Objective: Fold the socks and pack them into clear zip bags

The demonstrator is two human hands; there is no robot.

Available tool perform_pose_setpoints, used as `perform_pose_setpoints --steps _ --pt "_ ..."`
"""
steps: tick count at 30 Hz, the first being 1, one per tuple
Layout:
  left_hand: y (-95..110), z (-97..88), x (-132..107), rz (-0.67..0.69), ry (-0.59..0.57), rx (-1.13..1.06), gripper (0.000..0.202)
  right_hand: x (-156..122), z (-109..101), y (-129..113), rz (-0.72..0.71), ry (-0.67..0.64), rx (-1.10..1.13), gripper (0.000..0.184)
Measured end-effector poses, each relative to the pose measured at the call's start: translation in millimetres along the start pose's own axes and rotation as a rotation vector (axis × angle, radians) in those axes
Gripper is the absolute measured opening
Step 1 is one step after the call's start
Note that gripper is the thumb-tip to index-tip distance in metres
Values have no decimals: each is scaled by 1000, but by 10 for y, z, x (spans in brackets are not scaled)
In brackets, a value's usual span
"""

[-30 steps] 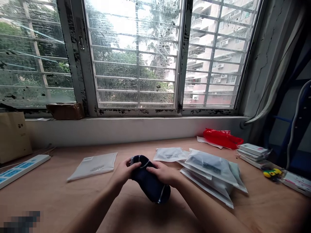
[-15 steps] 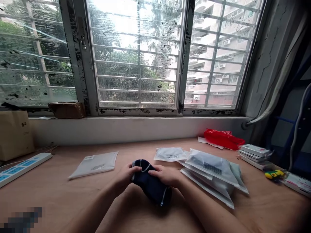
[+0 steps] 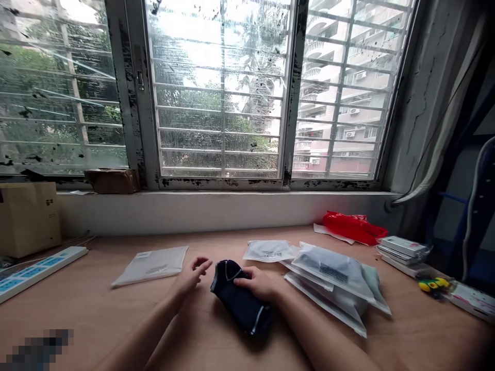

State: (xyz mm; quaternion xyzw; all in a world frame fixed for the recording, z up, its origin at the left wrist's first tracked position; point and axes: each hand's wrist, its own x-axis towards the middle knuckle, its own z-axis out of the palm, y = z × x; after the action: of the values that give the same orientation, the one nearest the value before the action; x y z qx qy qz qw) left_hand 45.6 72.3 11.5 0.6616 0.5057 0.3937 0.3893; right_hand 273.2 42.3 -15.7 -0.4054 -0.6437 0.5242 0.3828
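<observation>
A navy sock (image 3: 242,304) with pale seam lines is held above the table, its toe end slanting down toward me. My right hand (image 3: 260,283) grips it at the upper right, thumb on top and the other fingers hidden behind the cloth. Just left of the sock, my left hand (image 3: 195,273) is empty, with its fingers partly curled and apart. A flat frosted zip bag (image 3: 154,265) lies on the table beyond that hand. To the right of my right hand rests a stack of filled frosted bags (image 3: 328,268), near a smaller frosted bag (image 3: 268,251).
On the left, a white power strip (image 3: 42,270) lies in front of a brown paper bag (image 3: 29,219). A red plastic bag (image 3: 353,228), stacked white boxes (image 3: 404,250) and a yellow-and-black item (image 3: 435,286) are at the right. A barred window rises behind the wooden table (image 3: 216,242).
My left hand has let go of the sock and moved slightly left, its fingers loosening. My right hand keeps its hold. The view has tilted up a little.
</observation>
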Motion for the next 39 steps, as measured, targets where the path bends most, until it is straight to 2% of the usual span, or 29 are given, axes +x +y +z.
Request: perform_pose_setpoints --steps 4,6,7,8,10,13,15,17,19,21,23,25,27,31,36,39 --pt "-144 -517 -75 10 188 212 47 11 -4 8 4 2 -11 27" --pt "-278 -816 -158 89 336 629 44 21 -8 12 0 -3 -17 27" --pt "-360 -951 -199 127 374 812 45 26 -9 16 -1 -6 -19 27" --pt "-447 -1067 -234 133 366 941 46 30 -8 19 -2 -7 -20 27" --pt "-620 -1233 -277 80 297 1063 53 35 -4 25 -4 -1 -23 27" --pt "-815 -1333 -271 4 198 1109 66 30 8 22 -9 10 -30 26" --pt "-880 -1348 -247 12 175 1116 69 13 25 -2 -15 15 -38 27" --pt "-892 -1351 -236 116 186 1132 65 -28 63 -55 -32 26 -41 26" --pt "-855 -1330 -261 327 209 1157 57 -99 139 -138 -141 63 -94 24" --pt "-766 -1261 -327 579 237 1176 47 -189 255 -228 -345 94 -222 20" --pt "-626 -1129 -427 793 270 1187 40 -271 399 -289 -539 65 -386 22" --pt "-455 -956 -542 954 258 1185 38 -316 540 -297 -655 15 -530 27" --pt "-288 -787 -648 1065 189 1151 36 -316 647 -258 -742 -5 -655 28" --pt "-111 -599 -760 1186 167 1037 32 -259 720 -165 -794 19 -787 31" --pt "-155 -614 -751 1198 220 994 30 -261 713 -156 -803 8 -918 33" --pt "-172 -636 -744 1205 235 982 32 -281 716 -162 -737 46 -954 32"
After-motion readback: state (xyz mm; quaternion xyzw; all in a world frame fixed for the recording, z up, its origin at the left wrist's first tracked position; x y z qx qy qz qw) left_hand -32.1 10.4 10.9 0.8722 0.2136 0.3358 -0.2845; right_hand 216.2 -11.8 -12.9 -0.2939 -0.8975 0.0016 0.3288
